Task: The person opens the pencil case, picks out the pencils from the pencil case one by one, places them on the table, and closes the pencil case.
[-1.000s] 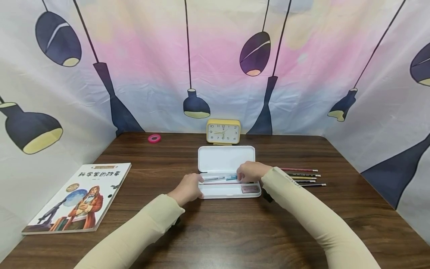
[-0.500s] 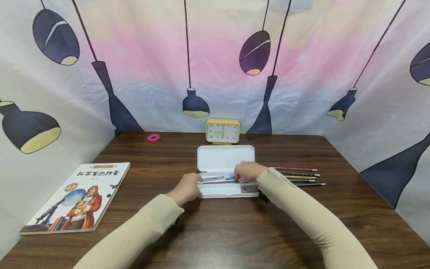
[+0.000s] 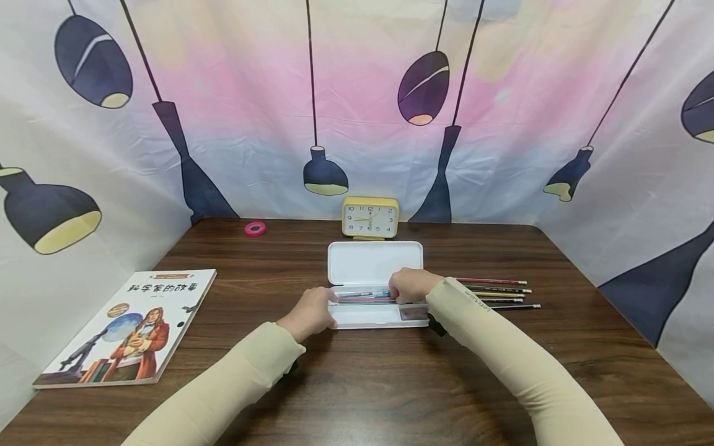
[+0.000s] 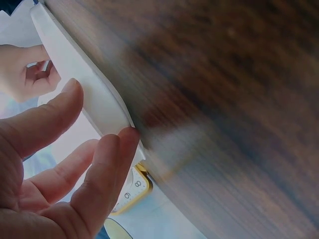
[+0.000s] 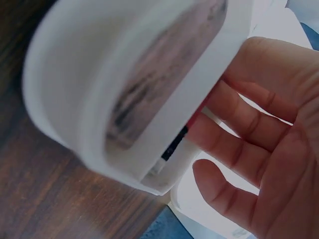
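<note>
An opened white pencil case [image 3: 362, 317] lies on the table in the head view, its lid [image 3: 375, 263] raised behind it. My left hand [image 3: 313, 311] grips the case's left end; the left wrist view shows thumb and fingers [image 4: 112, 159] at its wall. My right hand [image 3: 411, 285] reaches into the rear compartment, over several pens and pencils [image 3: 362, 298]. In the right wrist view its fingers [image 5: 209, 132] are curled at a red pencil [image 5: 197, 115] with a black band near its end; their exact grip is partly hidden. A pinkish eraser [image 3: 414, 312] sits in the front right compartment.
Several pencils [image 3: 504, 299] lie side by side right of the case, partly behind the right sleeve. A yellow clock [image 3: 370, 218] stands behind the lid. A pink tape roll [image 3: 255, 229] is at the back left, a book [image 3: 131, 328] at the left edge.
My right hand has shifted slightly left inside the case, and the pens and pencils in the rear compartment have changed their lie. The left hand has stayed at the case's left end.
</note>
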A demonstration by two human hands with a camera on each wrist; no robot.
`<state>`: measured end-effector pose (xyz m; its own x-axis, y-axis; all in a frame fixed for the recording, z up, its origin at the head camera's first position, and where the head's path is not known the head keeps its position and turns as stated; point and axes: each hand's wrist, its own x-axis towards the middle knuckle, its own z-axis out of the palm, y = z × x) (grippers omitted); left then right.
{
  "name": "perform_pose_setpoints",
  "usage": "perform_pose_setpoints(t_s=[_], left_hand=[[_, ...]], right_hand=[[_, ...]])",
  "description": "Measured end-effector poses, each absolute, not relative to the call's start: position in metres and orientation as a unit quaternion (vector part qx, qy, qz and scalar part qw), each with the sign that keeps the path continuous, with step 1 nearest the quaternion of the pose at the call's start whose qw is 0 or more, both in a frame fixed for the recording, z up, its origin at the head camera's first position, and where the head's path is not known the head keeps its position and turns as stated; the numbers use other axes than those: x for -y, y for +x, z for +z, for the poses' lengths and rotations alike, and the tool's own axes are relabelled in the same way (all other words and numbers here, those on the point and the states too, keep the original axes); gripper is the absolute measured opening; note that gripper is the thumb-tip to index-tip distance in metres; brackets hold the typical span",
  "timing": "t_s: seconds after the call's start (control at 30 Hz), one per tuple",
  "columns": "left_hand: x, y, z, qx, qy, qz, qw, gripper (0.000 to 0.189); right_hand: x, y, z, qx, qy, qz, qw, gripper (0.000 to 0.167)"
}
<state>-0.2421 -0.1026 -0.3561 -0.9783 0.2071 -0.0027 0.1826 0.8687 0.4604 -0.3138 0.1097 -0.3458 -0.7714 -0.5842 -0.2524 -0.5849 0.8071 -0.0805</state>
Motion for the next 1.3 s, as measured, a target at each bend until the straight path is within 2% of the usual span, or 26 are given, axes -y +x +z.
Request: perform_pose_setpoints(t_s=[0.47, 0.8, 1.3], left_hand=[[0.103, -0.243, -0.355, -0.966, 0.098, 0.24, 0.02, 0.045], [0.103, -0.242, -0.355, -0.965, 0.088, 0.245, 0.03, 0.044], [0.103, -0.243, -0.358, -0.964, 0.093, 0.246, 0.03, 0.045]], right_hand=[[-0.12, -0.31, -0.332, -0.94, -0.329, 0.01, 0.093, 0.004], [-0.134, -0.309, -0.323, -0.948, -0.302, 0.016, 0.104, 0.004], [-0.164, -0.307, -0.326, -0.945, -0.314, -0.002, 0.085, 0.005]])
